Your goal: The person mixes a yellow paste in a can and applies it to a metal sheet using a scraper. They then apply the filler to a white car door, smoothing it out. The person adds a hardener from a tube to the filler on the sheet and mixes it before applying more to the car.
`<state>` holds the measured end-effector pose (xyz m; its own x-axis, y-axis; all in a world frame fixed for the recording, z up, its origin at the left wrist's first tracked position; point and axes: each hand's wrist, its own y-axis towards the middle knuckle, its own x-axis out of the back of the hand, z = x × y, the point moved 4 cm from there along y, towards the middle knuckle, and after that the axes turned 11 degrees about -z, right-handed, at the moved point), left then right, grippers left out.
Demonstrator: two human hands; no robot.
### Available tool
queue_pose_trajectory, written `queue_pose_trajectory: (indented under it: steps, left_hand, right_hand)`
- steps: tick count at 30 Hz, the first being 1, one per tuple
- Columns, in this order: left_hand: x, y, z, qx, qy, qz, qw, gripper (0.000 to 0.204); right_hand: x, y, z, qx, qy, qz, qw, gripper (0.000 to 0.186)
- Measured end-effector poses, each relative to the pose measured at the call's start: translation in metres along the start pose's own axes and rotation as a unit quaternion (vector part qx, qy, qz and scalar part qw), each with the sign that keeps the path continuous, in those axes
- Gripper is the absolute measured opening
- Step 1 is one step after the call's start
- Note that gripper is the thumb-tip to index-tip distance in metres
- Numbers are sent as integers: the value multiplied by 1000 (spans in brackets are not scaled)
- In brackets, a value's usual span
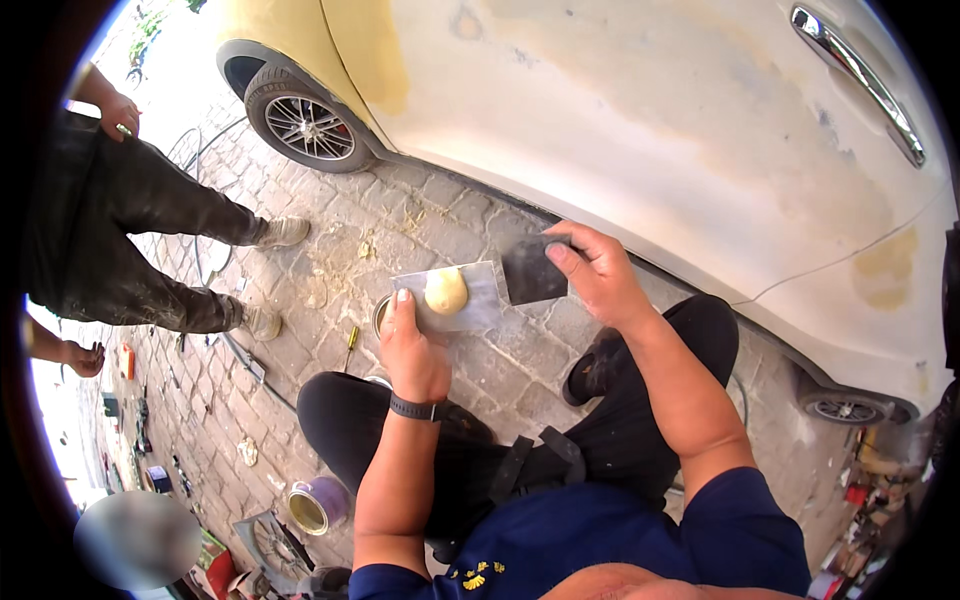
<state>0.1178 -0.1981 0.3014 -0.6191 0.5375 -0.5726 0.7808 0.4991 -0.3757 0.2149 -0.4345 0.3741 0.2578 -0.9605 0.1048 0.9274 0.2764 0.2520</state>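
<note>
My left hand (408, 350) is closed on a flat grey mixing plate (482, 303), thumb on top. A round lump of pale yellow putty (446, 291) sits on this plate. Between thumb and fingers my right hand (602, 272) pinches a dark, rectangular spreader (534, 272), slightly blurred, just right of the plate. Partly hidden behind my left hand shows the curved rim of what looks like a can (380, 316). Ahead and to the right stands a car door (600, 110) with sanded, yellowish patches.
Another person (140, 230) stands on the left. The car's front wheel (310, 125) is at the upper left. A screwdriver (352, 345), an open purple tin (320, 505) and scattered tools lie on the paving (330, 270). A hose (250, 365) runs along the left; clutter (870, 490) lies lower right.
</note>
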Motion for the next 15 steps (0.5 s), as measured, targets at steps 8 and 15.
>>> queue_pose_trajectory:
  steps: [8,15]
  left_hand:
    - [-1,-20,55,196,-55,66,977,33]
    - [0,1,5,40,-89,9,995,26]
  right_hand:
    - [-26,-16,-42,-134,246,-114,953,18]
    - [-32,-26,-115,-304,297,-267,865,19]
